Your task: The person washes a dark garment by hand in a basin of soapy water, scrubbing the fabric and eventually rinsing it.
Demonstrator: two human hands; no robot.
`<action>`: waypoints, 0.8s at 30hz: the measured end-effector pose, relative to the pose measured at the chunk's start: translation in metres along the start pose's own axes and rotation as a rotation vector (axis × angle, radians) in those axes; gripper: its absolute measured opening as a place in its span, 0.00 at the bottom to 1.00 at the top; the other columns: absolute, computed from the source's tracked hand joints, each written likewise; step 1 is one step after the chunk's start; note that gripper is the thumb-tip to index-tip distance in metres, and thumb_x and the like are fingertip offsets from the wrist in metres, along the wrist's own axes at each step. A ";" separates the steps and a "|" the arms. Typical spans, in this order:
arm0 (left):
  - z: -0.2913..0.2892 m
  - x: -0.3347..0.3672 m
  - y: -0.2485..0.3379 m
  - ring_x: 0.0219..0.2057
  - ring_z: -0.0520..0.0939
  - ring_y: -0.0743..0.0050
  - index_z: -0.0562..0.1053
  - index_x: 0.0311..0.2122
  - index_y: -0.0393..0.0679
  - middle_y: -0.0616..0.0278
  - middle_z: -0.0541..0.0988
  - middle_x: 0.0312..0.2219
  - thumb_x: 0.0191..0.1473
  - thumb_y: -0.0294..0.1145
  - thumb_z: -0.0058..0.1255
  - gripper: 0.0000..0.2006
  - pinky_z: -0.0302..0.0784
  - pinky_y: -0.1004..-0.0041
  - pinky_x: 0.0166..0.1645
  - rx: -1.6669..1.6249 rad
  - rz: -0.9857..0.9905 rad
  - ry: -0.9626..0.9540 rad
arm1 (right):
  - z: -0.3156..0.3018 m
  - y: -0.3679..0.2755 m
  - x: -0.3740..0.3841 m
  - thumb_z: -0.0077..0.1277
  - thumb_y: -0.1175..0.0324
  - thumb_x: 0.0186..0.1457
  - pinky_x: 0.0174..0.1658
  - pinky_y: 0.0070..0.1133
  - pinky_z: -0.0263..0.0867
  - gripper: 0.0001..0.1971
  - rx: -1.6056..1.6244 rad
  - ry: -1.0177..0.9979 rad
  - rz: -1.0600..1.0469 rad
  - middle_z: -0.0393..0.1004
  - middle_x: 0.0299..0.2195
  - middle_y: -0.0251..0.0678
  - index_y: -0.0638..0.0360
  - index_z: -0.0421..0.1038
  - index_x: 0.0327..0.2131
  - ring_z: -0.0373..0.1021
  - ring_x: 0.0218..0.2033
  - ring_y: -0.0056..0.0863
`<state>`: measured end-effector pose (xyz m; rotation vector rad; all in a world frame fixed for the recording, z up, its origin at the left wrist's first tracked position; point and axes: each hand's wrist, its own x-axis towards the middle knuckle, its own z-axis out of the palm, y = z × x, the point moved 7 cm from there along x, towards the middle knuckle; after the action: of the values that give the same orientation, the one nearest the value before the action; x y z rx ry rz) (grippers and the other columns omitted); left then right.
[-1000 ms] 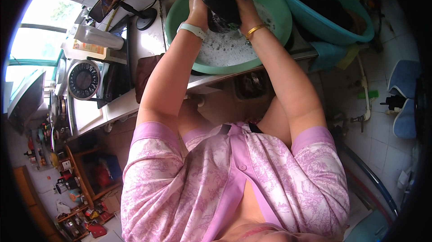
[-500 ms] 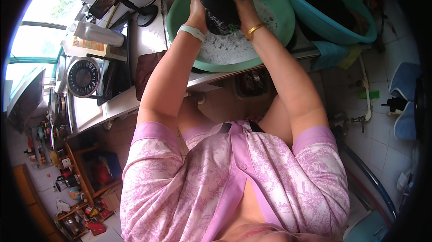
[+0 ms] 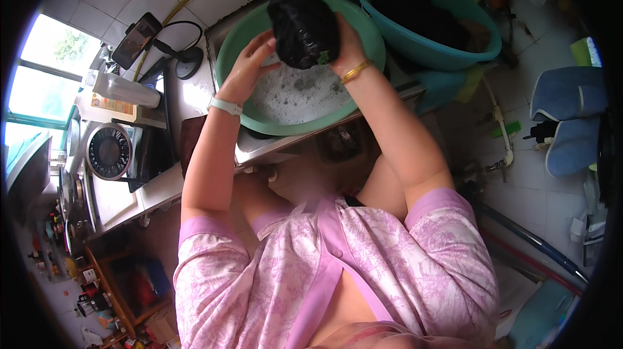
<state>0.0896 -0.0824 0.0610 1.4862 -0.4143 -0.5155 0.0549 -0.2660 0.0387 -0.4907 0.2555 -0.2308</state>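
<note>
A wet, black cloth garment [image 3: 302,28], bunched into a rounded bundle with a small green mark at its lower edge, is held up over a green basin [image 3: 285,130]. Grey-white suds [image 3: 292,99] float on the water beneath it. My right hand [image 3: 348,47], with a gold bangle at the wrist, grips the bundle's right side; some fingers are hidden behind it. At the bundle's left edge my left hand [image 3: 250,67] has its fingers spread. Whether its fingertips touch the cloth I cannot tell. A pale band circles the left wrist.
A blue-green tub [image 3: 448,60] of dark cloth stands right of the basin. On the counter to the left are a phone [image 3: 137,41] on a stand, a white jug [image 3: 126,89] and a round black burner [image 3: 109,152]. Blue slippers [image 3: 571,93] hang on the right wall.
My left hand has loosened from the black garment and spread its fingers, shifting left and down. The right hand still grips it. The whole view has shifted, with more back wall showing.
</note>
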 end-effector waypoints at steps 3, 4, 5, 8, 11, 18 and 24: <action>-0.019 -0.016 -0.017 0.49 0.78 0.66 0.67 0.57 0.38 0.59 0.77 0.49 0.57 0.46 0.53 0.28 0.71 0.70 0.53 0.502 0.086 -0.021 | 0.020 -0.076 0.001 0.39 0.59 0.66 0.52 0.29 0.68 0.19 -0.022 -0.005 -0.207 0.76 0.46 0.39 0.62 0.70 0.50 0.72 0.47 0.32; -0.020 -0.018 -0.024 0.47 0.79 0.67 0.69 0.55 0.38 0.60 0.79 0.46 0.58 0.42 0.53 0.25 0.72 0.71 0.52 0.648 0.078 -0.062 | 0.022 -0.114 0.005 0.39 0.58 0.65 0.53 0.29 0.68 0.20 -0.095 -0.053 -0.309 0.75 0.47 0.39 0.62 0.70 0.51 0.72 0.48 0.33; -0.017 -0.021 -0.026 0.45 0.80 0.65 0.70 0.54 0.37 0.59 0.80 0.44 0.57 0.40 0.53 0.23 0.73 0.70 0.50 0.764 0.098 -0.074 | 0.010 -0.160 0.017 0.41 0.58 0.64 0.53 0.30 0.69 0.20 -0.153 -0.098 -0.363 0.76 0.46 0.39 0.62 0.70 0.51 0.72 0.48 0.33; 0.000 -0.024 -0.036 0.40 0.83 0.60 0.73 0.50 0.37 0.55 0.82 0.38 0.54 0.35 0.54 0.19 0.75 0.69 0.46 0.986 0.154 -0.100 | -0.029 -0.284 0.047 0.48 0.59 0.61 0.51 0.30 0.71 0.19 -0.396 -0.013 -0.446 0.76 0.45 0.38 0.62 0.71 0.50 0.73 0.47 0.32; -0.014 -0.032 -0.054 0.36 0.83 0.54 0.75 0.46 0.40 0.52 0.82 0.33 0.54 0.34 0.54 0.16 0.76 0.65 0.42 1.024 0.169 -0.054 | -0.049 -0.316 0.071 0.48 0.52 0.61 0.52 0.32 0.69 0.25 -0.604 0.164 -0.381 0.76 0.45 0.39 0.63 0.70 0.51 0.74 0.45 0.34; 0.003 -0.030 -0.043 0.36 0.82 0.53 0.76 0.43 0.41 0.53 0.82 0.33 0.54 0.33 0.53 0.13 0.76 0.64 0.41 1.060 0.187 -0.068 | -0.132 -0.349 0.127 0.37 0.43 0.62 0.51 0.35 0.66 0.32 -2.510 0.487 -0.037 0.74 0.46 0.53 0.67 0.73 0.47 0.73 0.46 0.46; -0.001 -0.035 -0.044 0.37 0.82 0.53 0.70 0.50 0.43 0.54 0.82 0.33 0.54 0.33 0.53 0.18 0.76 0.64 0.41 1.078 0.216 -0.034 | -0.038 -0.293 0.064 0.48 0.50 0.59 0.51 0.34 0.65 0.27 -2.594 0.342 0.045 0.74 0.46 0.51 0.68 0.73 0.47 0.72 0.46 0.45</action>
<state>0.0582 -0.0623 0.0185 2.4167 -0.9577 -0.1130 0.0582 -0.5515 0.1380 -3.0140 0.8350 0.2395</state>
